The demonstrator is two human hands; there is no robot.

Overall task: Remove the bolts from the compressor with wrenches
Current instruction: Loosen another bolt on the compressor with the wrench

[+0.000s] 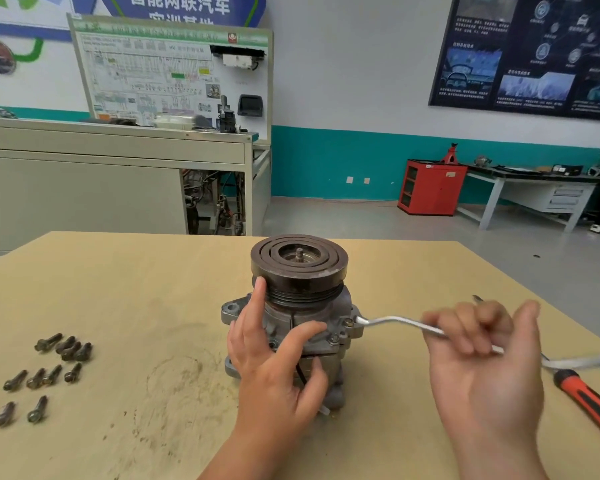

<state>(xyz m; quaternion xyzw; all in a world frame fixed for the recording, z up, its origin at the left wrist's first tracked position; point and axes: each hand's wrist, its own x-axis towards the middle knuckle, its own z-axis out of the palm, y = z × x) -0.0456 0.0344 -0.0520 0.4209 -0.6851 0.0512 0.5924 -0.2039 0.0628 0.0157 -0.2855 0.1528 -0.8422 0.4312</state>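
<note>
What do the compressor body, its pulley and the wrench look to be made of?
The compressor body is probably cast aluminium: dull pale grey, matte, slightly rough. The pulley looks like steel: dark brown grooved face, perhaps surface rust. The wrench is likely chrome-plated steel: bright silver, glossy.

Upright grey compressor (321, 308), wrench (395, 321) on its bolt (349, 322), loose bolts (51, 374) left

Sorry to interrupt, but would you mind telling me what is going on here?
A person is unbolting a compressor that stands on the table. The left hand grips its body while the right hand holds a wrench with its ring end on a flange bolt. A second bolt sits beside it, and about ten loose bolts lie to the left.
</note>
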